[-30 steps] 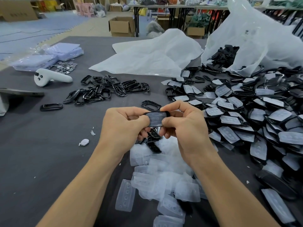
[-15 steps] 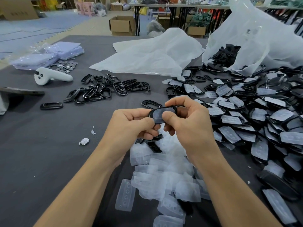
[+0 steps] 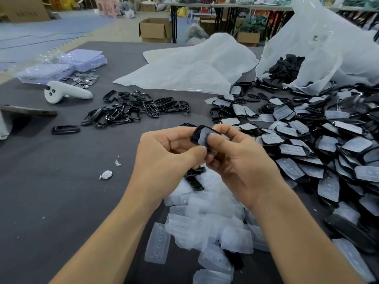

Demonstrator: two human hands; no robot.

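A small black plastic shell with a translucent film insert (image 3: 200, 136) is held above the table's middle. My left hand (image 3: 166, 158) pinches its lower left side between thumb and curled fingers. My right hand (image 3: 235, 158) grips its right side, thumb pressed on the film. Under my hands lies a heap of clear peeled films (image 3: 207, 224) with a couple of black frames (image 3: 193, 178) on it. A large pile of black shells with films (image 3: 320, 144) fills the right side.
A cluster of empty black frames (image 3: 133, 109) lies at centre left, one frame (image 3: 65, 129) apart. A white handheld controller (image 3: 65, 94), round metal discs (image 3: 84, 79), lilac packets (image 3: 61, 67) and white plastic bags (image 3: 190, 66) sit farther back. One disc (image 3: 107, 174) lies near my left wrist.
The shell has been turned from flat and level to tilted, and both hands have risen slightly. My right thumb now presses on the film.
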